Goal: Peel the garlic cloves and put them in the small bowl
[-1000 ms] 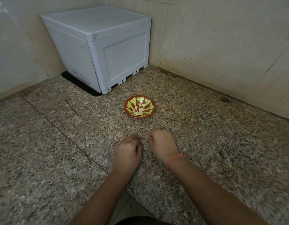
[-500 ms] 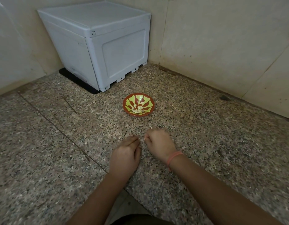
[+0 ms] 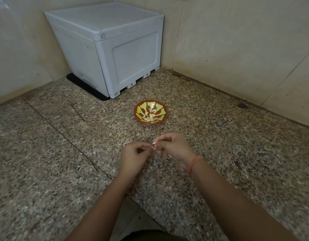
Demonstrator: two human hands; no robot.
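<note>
1. Garlic clove (image 3: 154,144), at frame centre, is pinched between the fingertips of left hand (image 3: 134,157) and right hand (image 3: 174,148).
2. If the skin tears suddenly, it may slip onto the worktop (image 3: 63,171), short of the small bowl (image 3: 146,106) above.

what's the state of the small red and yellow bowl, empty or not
Not empty: the small red-and-yellow patterned bowl holds a heap of pale peeled garlic cloves at its centre.

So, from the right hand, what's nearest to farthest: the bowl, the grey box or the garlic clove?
1. Garlic clove, pinched between right hand and left hand.
2. Small bowl, just ahead.
3. Grey box, far back-left in the corner.
</note>
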